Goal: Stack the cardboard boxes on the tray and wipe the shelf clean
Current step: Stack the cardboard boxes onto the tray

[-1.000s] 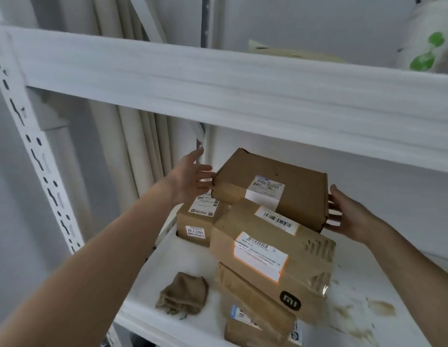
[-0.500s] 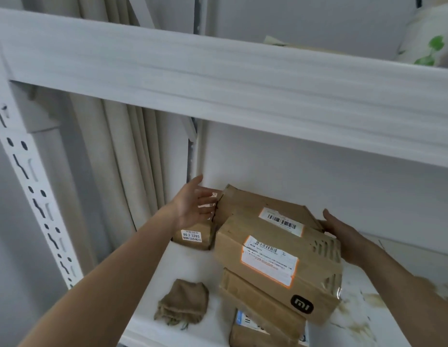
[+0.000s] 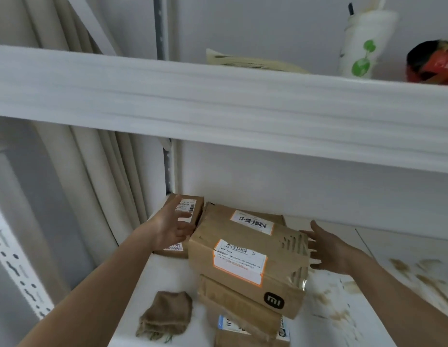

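Cardboard boxes piled on a stained white shelf, a hand at either side of the heap.

Nearest me, in front of the "mi" box (image 3: 248, 261), a brown cloth (image 3: 165, 315) lies crumpled by the shelf's (image 3: 168, 269) front lip, with two flatter boxes wedged under the "mi" box. Left of it, the left hand (image 3: 171, 230) rests with relaxed fingers against a small box (image 3: 185, 211); right of it, the right hand (image 3: 328, 246) hovers with fingers spread wide, holding nothing. No tray shows. I'd say squeeze the "mi" box evenly from both sides and lift it level, since it sits tilted. Behind it a flat box reaches the wall; overhead the upper shelf beam (image 3: 218, 106) hangs low, so draw it forward. Right of it lies open, smeared shelf.
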`<state>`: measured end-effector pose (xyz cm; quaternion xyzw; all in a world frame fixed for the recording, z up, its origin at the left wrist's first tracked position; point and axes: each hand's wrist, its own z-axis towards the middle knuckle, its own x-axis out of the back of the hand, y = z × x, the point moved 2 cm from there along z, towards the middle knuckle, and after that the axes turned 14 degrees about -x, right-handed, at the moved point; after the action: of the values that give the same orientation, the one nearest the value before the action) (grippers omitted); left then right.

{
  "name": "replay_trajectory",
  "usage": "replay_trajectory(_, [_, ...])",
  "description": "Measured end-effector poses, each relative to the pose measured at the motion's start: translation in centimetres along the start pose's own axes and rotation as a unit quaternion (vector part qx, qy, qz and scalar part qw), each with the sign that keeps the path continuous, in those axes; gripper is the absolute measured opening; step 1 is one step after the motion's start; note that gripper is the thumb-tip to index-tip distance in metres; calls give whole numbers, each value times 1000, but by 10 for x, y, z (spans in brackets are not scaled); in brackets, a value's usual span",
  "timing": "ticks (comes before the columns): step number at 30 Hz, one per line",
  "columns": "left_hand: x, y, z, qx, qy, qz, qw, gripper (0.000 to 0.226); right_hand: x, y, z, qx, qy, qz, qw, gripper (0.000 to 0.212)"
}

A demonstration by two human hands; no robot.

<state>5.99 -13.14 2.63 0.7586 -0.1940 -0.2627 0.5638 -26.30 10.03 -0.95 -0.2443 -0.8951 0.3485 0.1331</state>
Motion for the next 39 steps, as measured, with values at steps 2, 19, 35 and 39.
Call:
replay_trajectory(2, [-3, 6, -1, -5, -2, 8, 1000, 70, 3, -1, -7, 2, -13, -16, 1000, 70])
replay_trajectory(19, [-27, 62, -45, 73, -137, 169, 973, 82, -36, -52, -93, 3, -201, -277, 940, 72])
replay_trajectory(35, [-53, 84, -55, -40, -128, 190, 973, 59, -35, -70, -106, 100, -170, -247, 949, 65])
replay_trajectory(39, [-58, 93, -42, -132, -82, 119, 981, 54, -34, -80, -100, 101, -169, -205, 959, 45])
